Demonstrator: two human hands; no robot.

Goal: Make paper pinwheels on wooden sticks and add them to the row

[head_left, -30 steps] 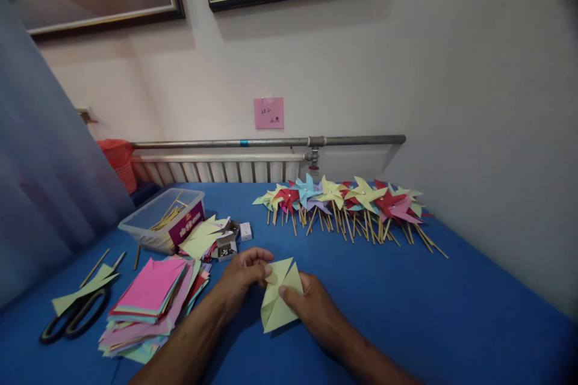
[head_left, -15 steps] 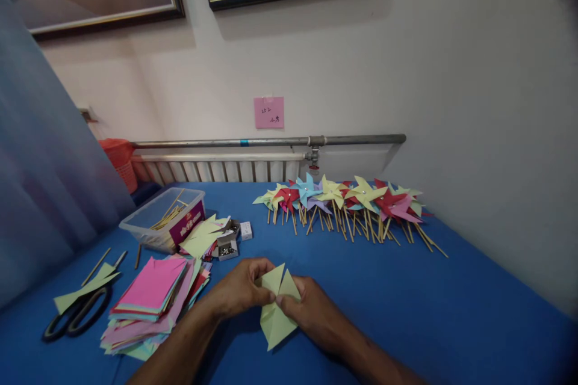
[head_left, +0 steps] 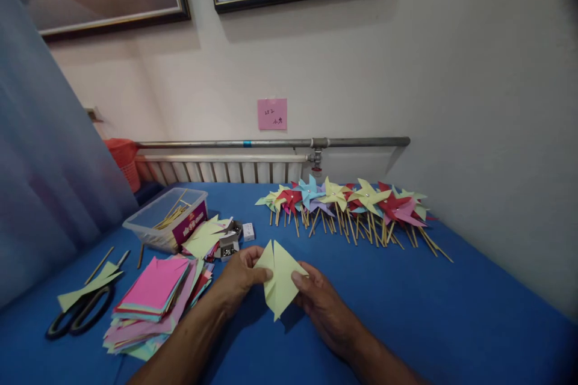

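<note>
My left hand (head_left: 241, 274) and my right hand (head_left: 318, 301) hold one pale green paper square (head_left: 279, 277) between them, just above the blue table (head_left: 451, 313). The paper is cut into pointed flaps, some folded toward its middle. My left fingers pinch its left edge near the centre. My right thumb presses on its right side. A stack of coloured paper squares (head_left: 153, 298), pink on top, lies to the left of my left forearm.
A row of finished paper pinwheels on sticks (head_left: 352, 207) lies at the back of the table by the wall. A clear plastic box of wooden sticks (head_left: 169, 216), small boxes of pins (head_left: 228, 246), black scissors (head_left: 76, 316) and loose sticks lie at left.
The paper has been lifted and turned a little, and another flap now stands folded up toward the centre. Both hands have shifted slightly up and right with it.
</note>
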